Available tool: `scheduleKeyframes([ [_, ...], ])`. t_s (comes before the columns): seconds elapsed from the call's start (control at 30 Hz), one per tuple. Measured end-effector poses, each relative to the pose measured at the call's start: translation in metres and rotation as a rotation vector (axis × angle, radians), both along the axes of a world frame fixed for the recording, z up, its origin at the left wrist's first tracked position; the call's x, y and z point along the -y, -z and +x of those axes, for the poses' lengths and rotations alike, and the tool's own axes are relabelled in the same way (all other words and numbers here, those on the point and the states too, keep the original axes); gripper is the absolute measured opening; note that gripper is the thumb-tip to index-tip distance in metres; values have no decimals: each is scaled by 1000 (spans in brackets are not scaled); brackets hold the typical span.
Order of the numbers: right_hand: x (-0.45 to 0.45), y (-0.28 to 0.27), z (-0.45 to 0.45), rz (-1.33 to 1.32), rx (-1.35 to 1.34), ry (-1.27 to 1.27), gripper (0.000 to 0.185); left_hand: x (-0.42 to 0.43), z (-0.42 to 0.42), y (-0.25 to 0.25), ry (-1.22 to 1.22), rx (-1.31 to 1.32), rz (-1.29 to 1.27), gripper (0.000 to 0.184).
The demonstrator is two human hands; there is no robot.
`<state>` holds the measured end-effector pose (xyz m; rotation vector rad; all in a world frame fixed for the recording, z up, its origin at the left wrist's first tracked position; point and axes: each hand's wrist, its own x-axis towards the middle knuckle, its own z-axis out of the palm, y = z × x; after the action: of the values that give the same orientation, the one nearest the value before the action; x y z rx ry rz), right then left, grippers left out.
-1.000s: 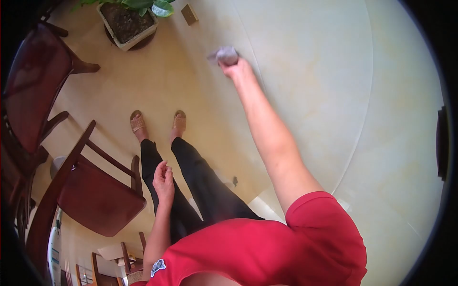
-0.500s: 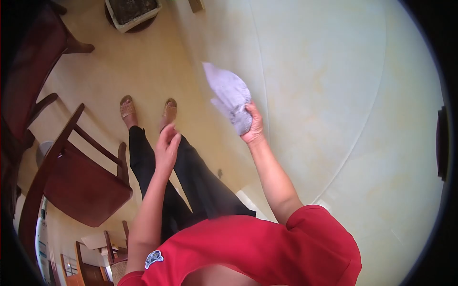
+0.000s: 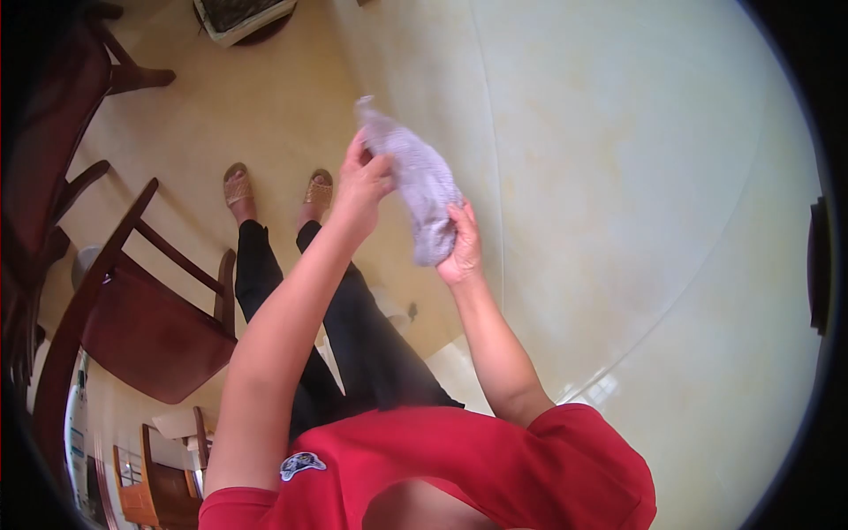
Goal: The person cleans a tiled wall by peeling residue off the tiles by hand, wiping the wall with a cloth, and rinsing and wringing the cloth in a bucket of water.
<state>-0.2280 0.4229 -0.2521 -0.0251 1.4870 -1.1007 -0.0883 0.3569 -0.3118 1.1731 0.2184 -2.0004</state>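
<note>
A light purple-grey cloth [image 3: 424, 181] hangs in front of me between both hands, long and loosely folded. My right hand [image 3: 463, 243] is closed round its lower right end, with the thumb on top. My left hand [image 3: 364, 181] is at its upper left side, fingers bent and pressed to the cloth's edge. The cloth's upper tip sticks out beyond my left fingers and is a little blurred. Parts of the fingertips of both hands are hidden behind the cloth.
Dark red wooden chairs [image 3: 155, 340] stand at the left. A planter [image 3: 243, 31] is at the top left on the floor. A pale, smooth surface [image 3: 618, 177] fills the right side. My sandalled feet [image 3: 238, 187] are on the tan floor.
My left hand has moved up and forward from over my legs to the cloth and now grips it. My right hand first drew the cloth back towards me, off the pale surface's far part.
</note>
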Motion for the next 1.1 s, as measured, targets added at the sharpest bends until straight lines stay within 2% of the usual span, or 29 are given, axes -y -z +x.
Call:
scheduleKeyframes([
  [0.17, 13, -12, -13, -94, 162, 171, 44, 41, -51, -2, -25, 35, -156, 30],
  [0.27, 25, -19, -6, -141, 187, 214, 49, 64, -76, -8, -251, 39, -207, 31],
  [0.37, 32, -16, -2, -151, 230, 250, 47, 81, -97, -6, -264, 79, -297, 33],
  [0.4, 33, -14, -2, -139, 244, 269, 47, 85, -104, -2, -181, 580, -520, 34],
  [0.5, 23, -6, -9, -118, 236, 286, 45, 73, -106, -14, -62, 795, -682, 36],
  [0.53, 18, -4, -12, -111, 224, 285, 44, 68, -104, -16, 9, 750, -714, 41],
  [0.67, 3, 1, -20, -114, 230, 283, 44, 52, -112, -3, 43, 889, -887, 48],
  [0.77, 1, 2, -23, -112, 221, 266, 45, 52, -111, -9, 76, 898, -872, 48],
  [0.97, 10, -6, -16, -108, 290, 293, 44, 71, -114, -16, -38, 805, -752, 48],
  [1.1, 10, -4, -18, -85, 326, 302, 44, 65, -118, -13, 0, 878, -777, 50],
])
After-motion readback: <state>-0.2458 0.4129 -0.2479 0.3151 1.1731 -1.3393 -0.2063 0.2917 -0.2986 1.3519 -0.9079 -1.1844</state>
